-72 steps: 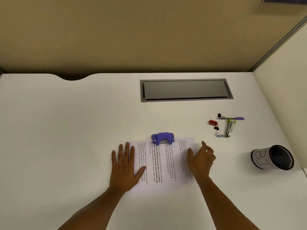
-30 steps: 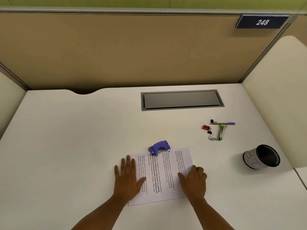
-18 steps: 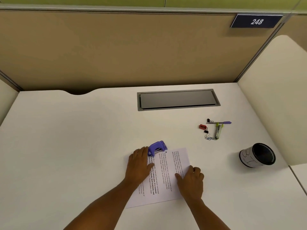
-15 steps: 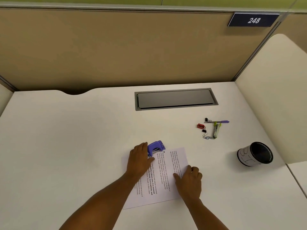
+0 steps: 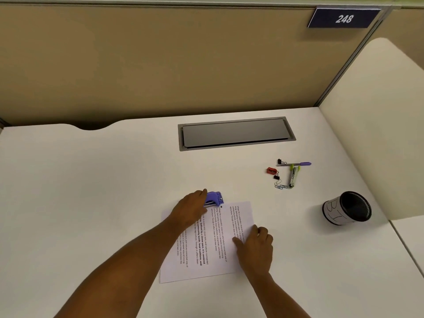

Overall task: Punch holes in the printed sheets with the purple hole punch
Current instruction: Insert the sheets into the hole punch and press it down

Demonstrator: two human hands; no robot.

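Observation:
Printed sheets point(image 5: 213, 239) lie on the white desk point(image 5: 91, 191) in front of me, text running sideways. The purple hole punch point(image 5: 214, 198) sits at the sheets' far edge, with a small black dot on the paper just right of it. My left hand point(image 5: 191, 210) covers the punch's left part, fingers wrapped over it and thumb on the paper side. My right hand point(image 5: 255, 246) rests on the right edge of the sheets with its fingers curled under, knuckles up, holding the paper down.
A grey recessed cable hatch point(image 5: 236, 133) lies at the back. Binder clips, a red sharpener point(image 5: 271, 171), a purple pen point(image 5: 296, 164), a green stapler remover point(image 5: 293, 176) and paper clips lie far right. A black mesh cup point(image 5: 347, 211) lies on its side. Partition walls enclose the desk.
My left hand left the paper's left side and moved up onto the hole punch, gripping it. The sheets have turned slightly. My right hand stays on the right edge.

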